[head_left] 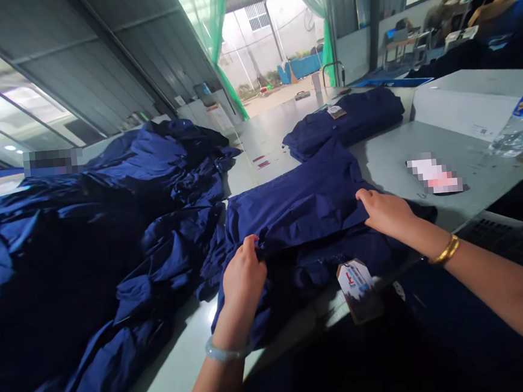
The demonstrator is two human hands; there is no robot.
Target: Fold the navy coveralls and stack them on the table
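A navy blue garment point(303, 208) lies partly folded on the grey table point(390, 162) in front of me. My left hand point(244, 274) pinches a folded edge of it near its left side, fingers closed on the cloth. My right hand point(384, 210) grips the folded edge at its right side, fingers curled over the fabric. A brown and white hang tag point(357, 288) dangles from the garment at the table's near edge, between my two arms.
A large heap of loose navy garments point(88, 246) covers the table's left half. A folded stack of the same garments point(346, 123) sits further back. A white box point(462, 104) and a plastic water bottle point(520, 121) stand at the right.
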